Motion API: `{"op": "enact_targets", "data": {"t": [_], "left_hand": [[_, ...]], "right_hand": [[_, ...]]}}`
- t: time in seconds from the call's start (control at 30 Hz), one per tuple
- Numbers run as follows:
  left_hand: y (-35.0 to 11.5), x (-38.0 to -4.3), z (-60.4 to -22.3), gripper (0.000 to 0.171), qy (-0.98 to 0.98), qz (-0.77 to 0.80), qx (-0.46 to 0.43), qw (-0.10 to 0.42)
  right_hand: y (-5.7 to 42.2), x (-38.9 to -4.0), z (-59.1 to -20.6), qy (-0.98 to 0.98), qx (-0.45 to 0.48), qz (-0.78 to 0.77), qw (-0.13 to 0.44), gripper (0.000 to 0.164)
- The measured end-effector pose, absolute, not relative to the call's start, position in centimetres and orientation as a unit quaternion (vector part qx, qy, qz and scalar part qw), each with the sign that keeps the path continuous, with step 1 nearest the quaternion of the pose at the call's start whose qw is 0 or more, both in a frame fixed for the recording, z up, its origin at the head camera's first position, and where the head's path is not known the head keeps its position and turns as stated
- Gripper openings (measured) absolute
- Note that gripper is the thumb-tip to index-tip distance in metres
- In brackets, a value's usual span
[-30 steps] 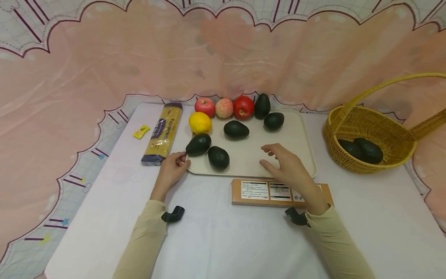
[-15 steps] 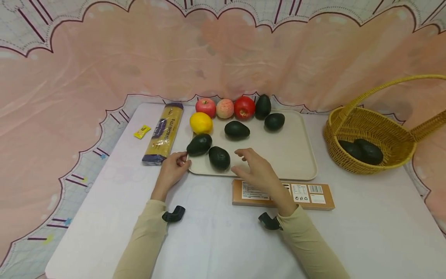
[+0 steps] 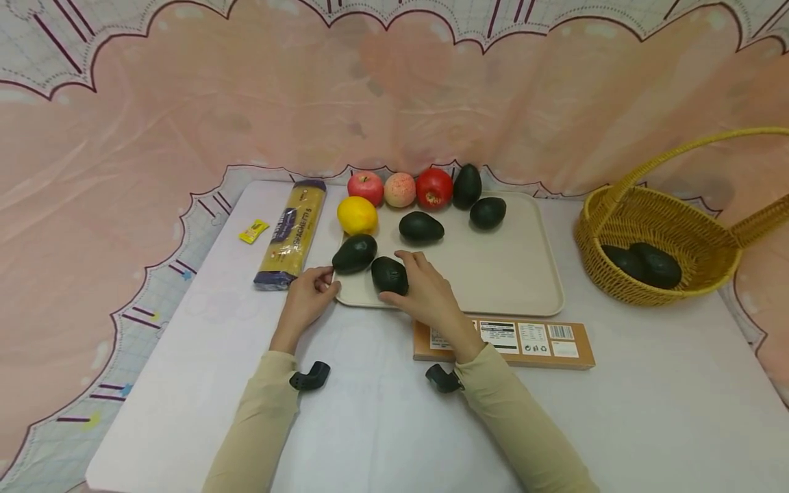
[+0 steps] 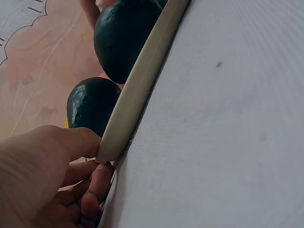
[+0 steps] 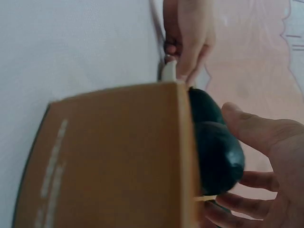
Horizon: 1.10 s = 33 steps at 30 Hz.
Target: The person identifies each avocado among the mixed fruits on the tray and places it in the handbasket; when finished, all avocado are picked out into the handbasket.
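My left hand pinches the front left corner of the cream tray; the left wrist view shows the thumb above the rim and curled fingers under it. On the tray, my right hand reaches around the right side of a dark green avocado, thumb on the near side and fingers on the far side. In the right wrist view that avocado stands before the spread fingers and thumb, the palm apart from it; firm contact cannot be made out. Another avocado lies beside it, near the left hand.
Further avocados, a lemon, an apple, a peach and a pomegranate share the tray. A spaghetti packet and yellow sachet lie left. A cardboard box lies in front; a wicker basket holds avocados.
My right hand has moved left across the tray, from its right half to the front avocado, with fingers and thumb now either side of it. The left hand has stayed at the tray's corner.
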<state>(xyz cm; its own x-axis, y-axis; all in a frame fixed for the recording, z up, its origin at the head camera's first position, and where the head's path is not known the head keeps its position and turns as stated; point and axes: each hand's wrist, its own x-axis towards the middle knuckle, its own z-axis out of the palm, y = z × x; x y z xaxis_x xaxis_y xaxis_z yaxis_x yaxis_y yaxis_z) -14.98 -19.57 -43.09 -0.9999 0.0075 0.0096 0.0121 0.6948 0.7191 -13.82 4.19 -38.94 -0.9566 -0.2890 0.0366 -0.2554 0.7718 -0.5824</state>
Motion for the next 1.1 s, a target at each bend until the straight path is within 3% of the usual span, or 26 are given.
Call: {"op": "enact_targets", "data": {"t": [0.17,0.37,0.63,1.1], "left_hand": [[-19.5,-15.0,-43.1,0.037,-0.921,-0.39,-0.006,0.004],[-19.4,-15.1,-43.0,0.037,-0.92,-0.392,-0.01,0.008],[-19.6,-15.0,-43.1,0.036,-0.921,-0.389,-0.007,0.007],[-19.5,-15.1,-43.1,0.038,-0.923,-0.386,0.0,-0.004]], "right_hand": [[3.7,-14.3,-39.5,0.944,-0.137,-0.297,0.045,0.078],[3.6,-14.4,-39.8,0.944,-0.141,-0.296,0.027,0.072],[4.3,-14.1,-38.7,0.928,-0.156,-0.337,0.02,0.075],[7.1,-13.8,-37.1,0.894,-0.178,-0.407,-0.06,0.068]]}}
